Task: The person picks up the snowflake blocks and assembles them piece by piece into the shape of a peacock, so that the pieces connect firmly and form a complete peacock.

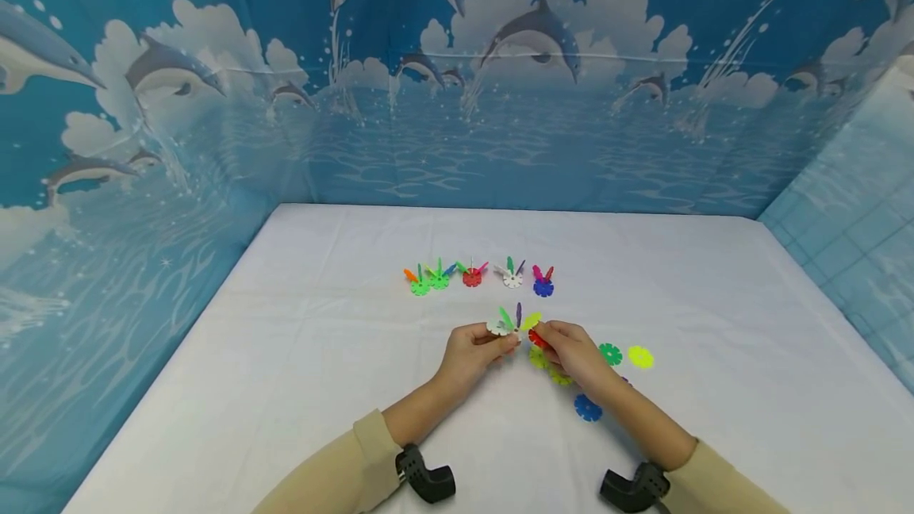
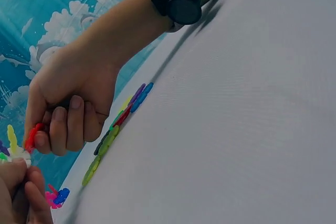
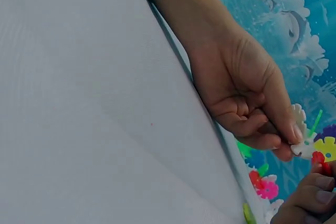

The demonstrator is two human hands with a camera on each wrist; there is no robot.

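White disc assembly pinched in left hand, red disc in right hand; only head view shows all five clusters, toward surface far edge.

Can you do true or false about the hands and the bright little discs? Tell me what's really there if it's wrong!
The right hand pinches a red notched disc: true.
The left hand is empty: false, it holds a white notched disc.
A loose blue notched disc lies on the white tablecloth: true.
Only three built figures are in the back row: false, there are five.
The dolphins are on the tablecloth: false, they're on the blue backdrop.
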